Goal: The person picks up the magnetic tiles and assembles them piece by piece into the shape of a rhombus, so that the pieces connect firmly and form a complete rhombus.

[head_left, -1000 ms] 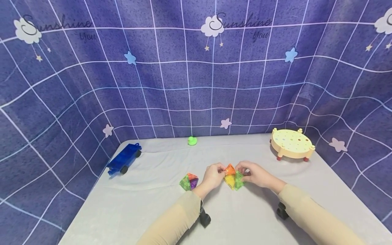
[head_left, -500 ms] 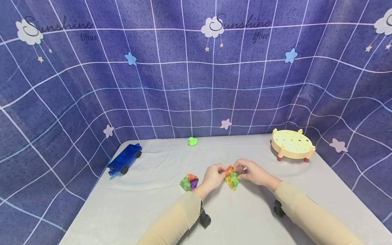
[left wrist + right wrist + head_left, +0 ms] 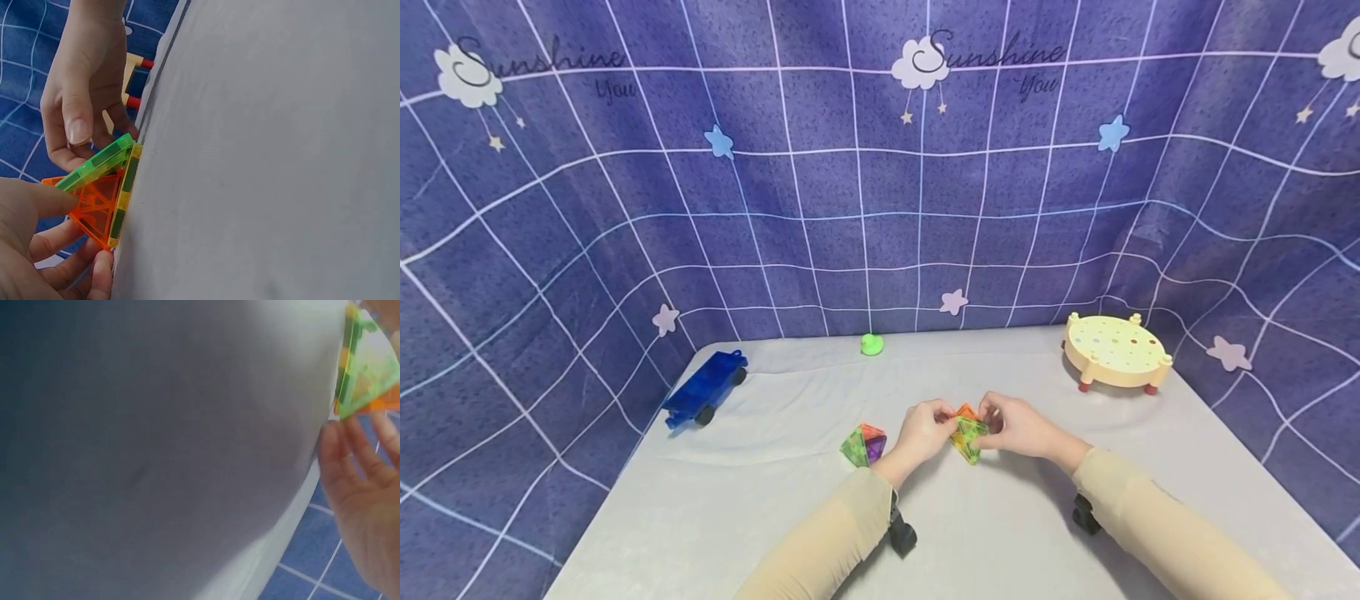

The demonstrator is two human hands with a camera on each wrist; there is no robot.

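Note:
My left hand (image 3: 925,433) pinches an orange triangular magnetic tile (image 3: 100,206), thumb on its near side and fingers behind. A yellow tile (image 3: 126,194) lies flat on the table along the orange tile's edge. Tilted over the yellow one, a green tile (image 3: 969,432) meets it at one edge, and its other end comes by the left thumb. My right hand (image 3: 1018,427) is right beside the green tile; in the right wrist view its fingers (image 3: 369,456) look loosely straight at the tile's corner, without a clear pinch. In the head view the fingers partly cover the tiles.
Left of the hands stands a small tile pyramid (image 3: 865,447) in green, orange and purple. A blue toy wagon (image 3: 707,388) sits at the table's left edge, a green toy duck (image 3: 872,344) at the back, and a cream pegboard stool (image 3: 1116,352) at the back right.
The green tile has swung up from flat beside the yellow one to lean over it. My right hand has shifted slightly left; the left has hardly moved.

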